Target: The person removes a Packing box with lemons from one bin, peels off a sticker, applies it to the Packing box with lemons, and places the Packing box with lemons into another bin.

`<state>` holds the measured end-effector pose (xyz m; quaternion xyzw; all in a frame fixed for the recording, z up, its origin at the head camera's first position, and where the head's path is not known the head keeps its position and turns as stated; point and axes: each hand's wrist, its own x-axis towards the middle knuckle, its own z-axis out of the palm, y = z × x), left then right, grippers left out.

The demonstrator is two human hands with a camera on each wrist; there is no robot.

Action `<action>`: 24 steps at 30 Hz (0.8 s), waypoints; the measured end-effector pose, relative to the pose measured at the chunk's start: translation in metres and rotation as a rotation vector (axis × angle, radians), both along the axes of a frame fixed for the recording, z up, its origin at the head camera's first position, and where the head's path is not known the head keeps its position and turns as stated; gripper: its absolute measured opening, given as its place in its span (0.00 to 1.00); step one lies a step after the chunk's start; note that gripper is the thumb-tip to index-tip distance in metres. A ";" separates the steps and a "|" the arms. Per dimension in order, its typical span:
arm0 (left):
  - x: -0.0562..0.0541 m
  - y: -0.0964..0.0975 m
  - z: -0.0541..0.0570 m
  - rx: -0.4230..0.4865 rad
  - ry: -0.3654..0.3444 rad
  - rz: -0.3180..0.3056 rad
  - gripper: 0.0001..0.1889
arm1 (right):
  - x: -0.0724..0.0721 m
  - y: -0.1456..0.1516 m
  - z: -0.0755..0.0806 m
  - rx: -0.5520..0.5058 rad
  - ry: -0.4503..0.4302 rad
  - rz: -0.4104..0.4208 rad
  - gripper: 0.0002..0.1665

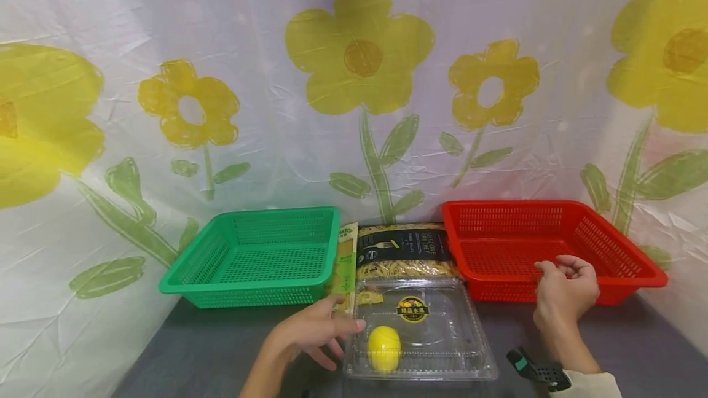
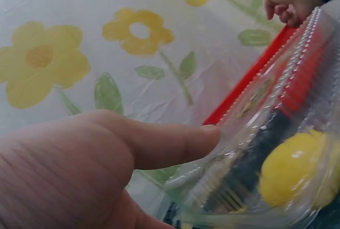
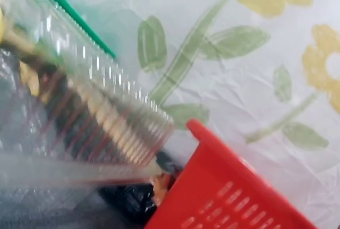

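A clear plastic clamshell box (image 1: 442, 349) with a round fruit sticker on its lid stands in the middle of the table. Through its wall a yellow lemon (image 1: 384, 349) shows at the front left; the same lemon (image 2: 292, 168) appears large in the left wrist view. My left hand (image 1: 312, 330) is at the box's left side, fingers spread, thumb extended over the edge of the lid. Off to the right, my right hand (image 1: 566, 290) hovers by the front rim of the red basket (image 1: 558, 283), its fingers loosely curled and nothing seen in them.
Behind the box lies a bag of pasta (image 1: 406, 253) with a black label. A yellow-green packet (image 1: 344, 269) is wedged between that bag and a green basket (image 1: 249, 284). A flower-printed cloth (image 1: 265, 158) hangs behind everything.
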<state>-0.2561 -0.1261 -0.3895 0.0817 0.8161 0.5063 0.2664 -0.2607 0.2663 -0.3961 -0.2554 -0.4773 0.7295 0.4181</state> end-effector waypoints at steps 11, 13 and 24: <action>0.001 0.009 -0.012 0.160 -0.046 0.025 0.54 | -0.005 0.026 -0.002 -0.409 0.096 -0.178 0.22; 0.001 0.008 -0.013 0.200 -0.065 0.032 0.52 | -0.003 0.032 -0.003 -0.526 0.087 -0.136 0.21; 0.000 0.001 -0.012 0.311 -0.074 0.037 0.47 | -0.003 0.048 -0.015 -0.797 0.113 0.005 0.13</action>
